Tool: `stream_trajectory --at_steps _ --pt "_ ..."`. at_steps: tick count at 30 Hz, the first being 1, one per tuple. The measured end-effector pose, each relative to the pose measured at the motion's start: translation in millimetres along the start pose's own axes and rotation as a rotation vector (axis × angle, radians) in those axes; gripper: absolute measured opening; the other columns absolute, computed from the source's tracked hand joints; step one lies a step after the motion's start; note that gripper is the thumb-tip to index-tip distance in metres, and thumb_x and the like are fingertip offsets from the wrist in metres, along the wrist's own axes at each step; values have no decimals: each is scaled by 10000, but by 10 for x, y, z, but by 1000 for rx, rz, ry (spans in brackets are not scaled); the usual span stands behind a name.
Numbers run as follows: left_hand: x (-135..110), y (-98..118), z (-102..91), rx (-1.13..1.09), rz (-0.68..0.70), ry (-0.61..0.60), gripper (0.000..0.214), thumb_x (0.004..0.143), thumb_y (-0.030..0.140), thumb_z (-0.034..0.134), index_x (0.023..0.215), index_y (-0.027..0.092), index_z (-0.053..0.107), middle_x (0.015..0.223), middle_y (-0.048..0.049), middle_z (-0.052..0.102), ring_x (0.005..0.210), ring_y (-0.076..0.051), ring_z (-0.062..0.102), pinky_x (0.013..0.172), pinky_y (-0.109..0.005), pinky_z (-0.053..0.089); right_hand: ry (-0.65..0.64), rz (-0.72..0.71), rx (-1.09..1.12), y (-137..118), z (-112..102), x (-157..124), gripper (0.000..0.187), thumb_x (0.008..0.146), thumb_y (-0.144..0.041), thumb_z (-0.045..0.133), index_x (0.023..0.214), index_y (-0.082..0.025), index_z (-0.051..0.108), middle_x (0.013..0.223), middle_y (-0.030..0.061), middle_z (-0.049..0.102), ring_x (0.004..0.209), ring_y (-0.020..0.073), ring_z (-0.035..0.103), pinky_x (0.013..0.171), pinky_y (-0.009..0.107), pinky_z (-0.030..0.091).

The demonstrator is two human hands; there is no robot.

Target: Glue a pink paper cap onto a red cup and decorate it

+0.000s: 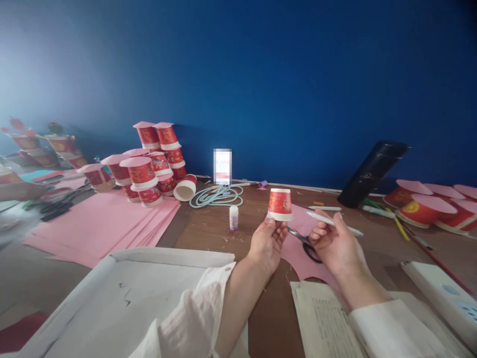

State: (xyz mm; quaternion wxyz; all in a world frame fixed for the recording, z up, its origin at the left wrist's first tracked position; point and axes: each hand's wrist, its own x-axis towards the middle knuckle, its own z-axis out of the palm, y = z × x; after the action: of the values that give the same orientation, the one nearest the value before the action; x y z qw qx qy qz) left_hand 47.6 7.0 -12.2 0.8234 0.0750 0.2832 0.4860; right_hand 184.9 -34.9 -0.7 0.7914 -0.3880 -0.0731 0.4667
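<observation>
My left hand point(266, 243) grips a red paper cup point(280, 203) by its white rim, the cup turned upside down above the table. In my right hand point(337, 246) lies a white pen point(331, 222), held between thumb and fingers and slanting across. Beneath both hands rests a sheet of pink paper point(300, 258) with curved cut edges. Scissors point(311, 250) with black handles lie on it, partly hidden by my right hand. A glue stick point(233, 219) stands upright left of the cup.
Several red cups with pink paper tops point(139, 171) are stacked at left behind pink sheets point(108, 223). One cup point(185, 189) lies on its side beside a coiled cable point(218, 196). A black bottle point(372, 174) leans right; a power strip point(443, 298) lies nearer. Another person's arm point(18, 191) shows far left.
</observation>
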Motion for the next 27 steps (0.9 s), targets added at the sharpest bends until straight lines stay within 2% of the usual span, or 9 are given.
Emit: stream_trajectory --at_steps 4,8,11,13,15,18,22,24,27 --pt "-10 -4 3 20 -1 -26 131 934 129 558 827 112 631 785 -65 683 723 -113 686 718 -214 553 -39 23 -6 1 17 -32 346 885 -453 651 964 -119 701 609 -55 484 488 41 434 436 162 427" --pt "-27 -4 5 49 4 -45 119 926 138 579 823 118 636 777 -62 689 709 -107 676 736 -221 537 -107 12 -47 23 -36 -17 396 762 -469 780 956 -131 708 637 -58 471 520 38 429 456 157 429" --pt "-40 -11 -1 77 21 -77 102 916 144 599 829 120 647 770 -54 690 707 -103 669 734 -221 515 -167 -19 -107 47 -66 -15 440 653 -402 865 972 -139 717 653 -59 470 544 43 432 469 161 432" --pt "-46 -20 -10 96 35 -108 70 892 156 638 838 117 660 769 -49 689 717 -102 666 737 -219 498 -204 -74 -188 67 -70 -28 434 645 -367 868 990 -147 724 651 -55 473 557 54 437 473 168 428" --pt "-44 -31 -22 118 49 -143 81 843 188 705 854 112 679 781 -52 693 738 -108 662 758 -226 488 -240 -162 -288 87 -69 -53 381 695 -378 838 989 -161 729 648 -45 488 572 69 452 489 183 433" --pt "-21 -50 -45 158 71 -176 225 734 265 815 847 107 703 804 -60 693 767 -118 647 797 -245 475 -257 -316 -479 102 -70 -114 299 780 -436 774 944 -190 728 640 -29 532 586 95 493 510 212 442" --pt "33 -85 -84 203 113 -206 369 609 366 892 812 114 715 811 -53 680 764 -116 611 809 -257 455 -228 -576 -954 107 -66 -227 296 833 -475 715 957 -207 732 665 7 642 587 133 573 514 243 469" --pt "55 -103 -102 230 136 -225 413 590 416 896 817 118 721 785 -44 668 728 -110 586 789 -261 446 -271 -726 -1112 121 -55 -280 279 858 -459 687 982 -213 732 726 25 693 614 150 617 554 263 509" --pt "63 -117 -119 273 150 -246 445 607 468 876 850 125 730 748 -33 650 687 -104 551 737 -259 428 -322 -921 -1193 154 -39 -329 244 890 -418 654 1015 -222 725 852 40 739 689 167 668 648 286 556"
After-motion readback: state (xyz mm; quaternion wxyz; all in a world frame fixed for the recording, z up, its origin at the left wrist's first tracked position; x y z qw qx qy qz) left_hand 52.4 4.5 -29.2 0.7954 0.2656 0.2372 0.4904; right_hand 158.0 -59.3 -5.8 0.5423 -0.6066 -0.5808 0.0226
